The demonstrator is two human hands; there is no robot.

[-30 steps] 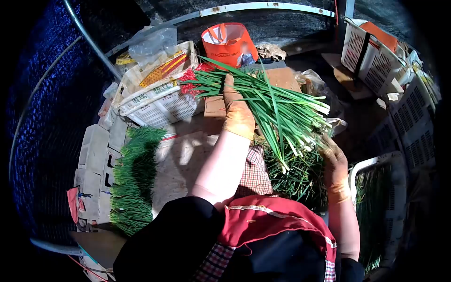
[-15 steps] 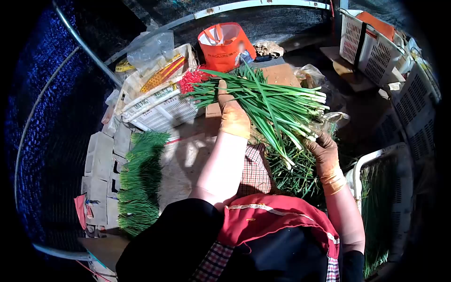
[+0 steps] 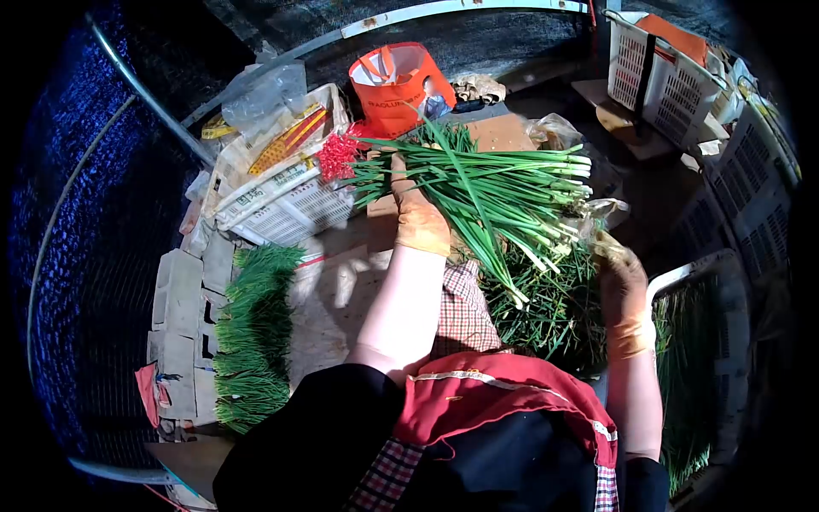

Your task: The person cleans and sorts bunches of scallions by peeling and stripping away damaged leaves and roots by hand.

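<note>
My left hand [image 3: 415, 209], in an orange-stained glove, is closed round a bunch of garlic chives [image 3: 503, 183]. The green leaf ends point left and the white stem ends point right, with several stalks hanging lower. My right hand [image 3: 624, 286], gloved too, is just right of the stem ends and apart from them. Its fingers are drawn together, with a pale wisp at the tips that I cannot make out. Below the bunch lies a heap of loose green leaves [image 3: 546, 320]. Red ties [image 3: 339, 155] hang by the leaf ends.
At left, trimmed chives [image 3: 256, 337] stand in a row beside grey blocks [image 3: 177, 294]. A white crate [image 3: 294, 205] and an orange bag [image 3: 401, 90] are at the back. More white crates [image 3: 665, 77] stand at right, one holding greens [image 3: 682, 384] near my right arm.
My right hand has moved right and slightly down, away from the stem ends it was touching. My left hand still holds the bunch in nearly the same place.
</note>
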